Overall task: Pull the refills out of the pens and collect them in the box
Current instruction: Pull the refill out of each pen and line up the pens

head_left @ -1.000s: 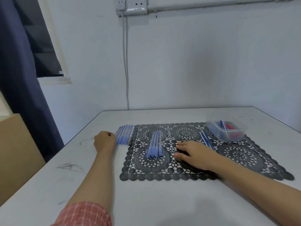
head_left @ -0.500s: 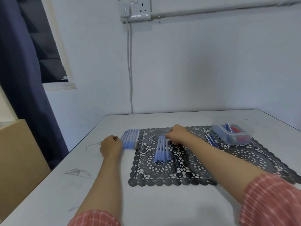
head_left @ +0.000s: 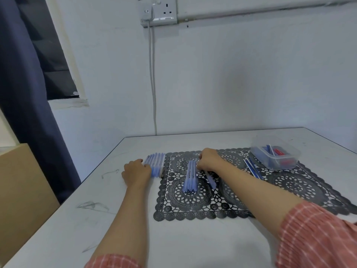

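At the far right corner of the mat (head_left: 289, 192), the box (head_left: 280, 165) holds few refills (head_left: 269, 150). My right hand (head_left: 209, 161) pinches one pen (head_left: 211, 179) mid-mat. My left hand (head_left: 136, 171) touches the pens (head_left: 155, 165) off the mat's left edge, grip unclear. Several appear not yet emptied.

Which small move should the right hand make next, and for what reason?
Probably lift the pen that the right hand seems to pinch, and bring it toward the left hand. It lies slanted on the mat, apart from the pile of pens, so its refill is likely not yet pulled; the box stands at the far right.
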Demonstrator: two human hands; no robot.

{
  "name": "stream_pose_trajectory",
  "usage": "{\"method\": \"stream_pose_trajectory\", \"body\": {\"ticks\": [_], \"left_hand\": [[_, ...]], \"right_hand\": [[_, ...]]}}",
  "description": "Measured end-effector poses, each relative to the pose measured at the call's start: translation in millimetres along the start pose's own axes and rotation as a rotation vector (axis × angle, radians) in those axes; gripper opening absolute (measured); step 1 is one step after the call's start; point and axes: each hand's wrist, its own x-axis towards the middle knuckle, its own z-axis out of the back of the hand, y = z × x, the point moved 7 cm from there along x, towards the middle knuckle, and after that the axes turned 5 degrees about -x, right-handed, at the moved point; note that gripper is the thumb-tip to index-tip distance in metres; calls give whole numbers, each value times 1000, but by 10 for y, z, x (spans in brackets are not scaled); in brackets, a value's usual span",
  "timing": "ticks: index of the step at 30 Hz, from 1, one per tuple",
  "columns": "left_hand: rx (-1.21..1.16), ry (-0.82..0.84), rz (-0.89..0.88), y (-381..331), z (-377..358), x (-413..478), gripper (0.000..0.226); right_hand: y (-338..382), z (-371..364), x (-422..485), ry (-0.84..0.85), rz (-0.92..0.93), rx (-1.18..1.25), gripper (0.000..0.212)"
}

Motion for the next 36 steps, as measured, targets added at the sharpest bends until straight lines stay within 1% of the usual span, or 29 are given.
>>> {"method": "stream_pose_trajectory", "body": {"ticks": [2, 3, 4, 7, 11, 14, 16, 21, 25, 27, 29, 31, 34, 36], "left_hand": [[49, 0, -77, -143, 27, -58, 41], [75, -6, -132, -227, 40, -92, 40], [100, -18, -201, -326, 44, -132, 38], [110, -41, -424, -660, 25, -312, 38], [61, -72, -696, -1088, -37, -649, 37], [-91, -73, -891, -1364, -21, -950, 41], [-157, -102, -1010, -1489, 11, -1120, 39], [-108, -168, -1155, -1610, -11, -1300, 34], [-94, -254, -1226, -1622, 21, -1334, 19], [-87, -278, -1244, -1634, 57, -1343, 18], [-82, -285, -1256, -1651, 93, -1349, 21], [-73, -295, -1281, -1662, 112, -1356, 21], [-65, -309, -1311, -1664, 161, -1373, 21], [-70, -301, -1322, -1665, 167, -1373, 20]], "right_hand": [[-29, 11, 12, 2, 20, 41, 32], [-42, 30, -4, 3, 31, 74, 40], [-56, 62, -39, -3, 46, 114, 43], [-95, 152, -100, -49, 98, 320, 40], [-210, 320, -229, -171, 108, 631, 28], [-314, 492, -393, -244, 143, 895, 21], [-380, 577, -503, -268, 179, 1020, 17], [-515, 612, -724, -216, 246, 1222, 10], [-597, 520, -783, -149, 300, 1284, 10], [-648, 476, -782, -182, 329, 1264, 10], [-685, 470, -786, -253, 389, 1167, 9], [-710, 488, -804, -358, 467, 951, 11], [-730, 538, -852, -587, 592, 484, 14], [-732, 530, -861, -630, 647, 350, 30]]}}
